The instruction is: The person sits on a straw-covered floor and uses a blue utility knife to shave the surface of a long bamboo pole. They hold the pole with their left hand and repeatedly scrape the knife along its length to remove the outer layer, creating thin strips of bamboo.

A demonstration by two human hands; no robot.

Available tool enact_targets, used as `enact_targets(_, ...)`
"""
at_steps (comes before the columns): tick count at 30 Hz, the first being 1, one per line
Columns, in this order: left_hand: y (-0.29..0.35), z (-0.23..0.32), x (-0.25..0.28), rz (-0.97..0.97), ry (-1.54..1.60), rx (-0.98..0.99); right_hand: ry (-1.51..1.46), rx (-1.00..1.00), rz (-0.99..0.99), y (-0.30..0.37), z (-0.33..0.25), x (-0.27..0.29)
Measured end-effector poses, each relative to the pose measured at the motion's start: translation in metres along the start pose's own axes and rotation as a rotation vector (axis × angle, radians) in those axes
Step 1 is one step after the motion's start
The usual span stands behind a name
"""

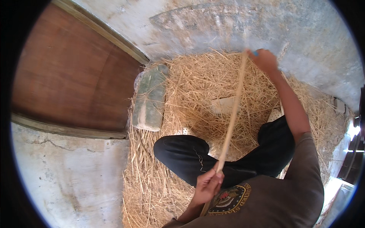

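Note:
A long, pale wooden strip (pixel 232 121) slants from my lap up to the far wall. Low in the view, my left hand (pixel 207 185) is closed round its near part, with the end running back beside my shirt. My right arm is stretched out far to the right. At the strip's far part, my right hand (pixel 264 60) is closed and smeared by motion. A small blue thing (pixel 255 53) shows between its fingers, its kind too blurred to tell. Whether that hand also grips the strip is hidden.
Loose straw (pixel 213 76) covers the floor around my bent, dark-trousered legs (pixel 182 154). A grey-green block (pixel 150 98) lies to the left, beside a brown wooden door (pixel 76 72). A pale flat piece (pixel 223 105) rests in the straw. A stained wall (pixel 213 22) stands close behind.

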State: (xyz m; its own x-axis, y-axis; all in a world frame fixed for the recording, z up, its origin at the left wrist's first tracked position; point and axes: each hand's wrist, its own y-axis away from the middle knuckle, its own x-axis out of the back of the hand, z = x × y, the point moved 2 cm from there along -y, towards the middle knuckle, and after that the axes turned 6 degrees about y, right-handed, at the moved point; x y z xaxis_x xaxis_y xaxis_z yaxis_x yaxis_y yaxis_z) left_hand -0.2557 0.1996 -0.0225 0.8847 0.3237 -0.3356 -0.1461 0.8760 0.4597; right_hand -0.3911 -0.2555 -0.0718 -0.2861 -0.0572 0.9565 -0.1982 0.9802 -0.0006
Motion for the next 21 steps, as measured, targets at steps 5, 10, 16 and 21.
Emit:
enact_targets(5,0.004,-0.005,0.003,-0.003,0.03,-0.085,-0.276,-0.015,0.165,0.013,0.018,0.021)
enact_targets(10,-0.017,0.02,0.011,0.103,-0.052,-0.226,-0.21,0.695,-0.062,0.151,-0.075,0.018)
enact_targets(16,-0.01,0.028,0.005,0.16,-0.339,-0.286,-0.194,0.845,0.068,0.157,-0.089,0.003)
enact_targets(21,-0.014,0.03,0.002,0.174,-0.349,-0.302,-0.139,0.791,0.143,0.14,-0.089,-0.004)
